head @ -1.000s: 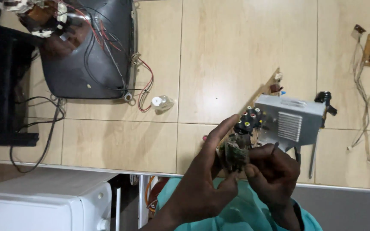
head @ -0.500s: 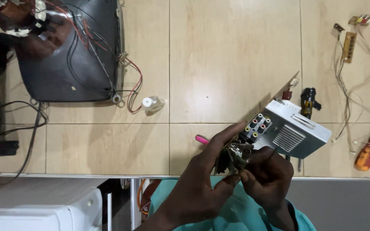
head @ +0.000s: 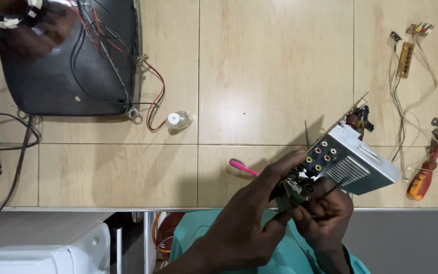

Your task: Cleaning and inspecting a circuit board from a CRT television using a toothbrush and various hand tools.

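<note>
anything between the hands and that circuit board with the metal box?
Nothing visible. The left hand and right hand both already grip the near end of the circuit board, held above the tiled surface.

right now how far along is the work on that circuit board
Done: the picture tube lies with loose wires, and a small wired board lies apart on the tiles. In hand: left hand and right hand hold the circuit board with its metal box at its near end. Untouched: the orange-handled screwdriver.
</note>
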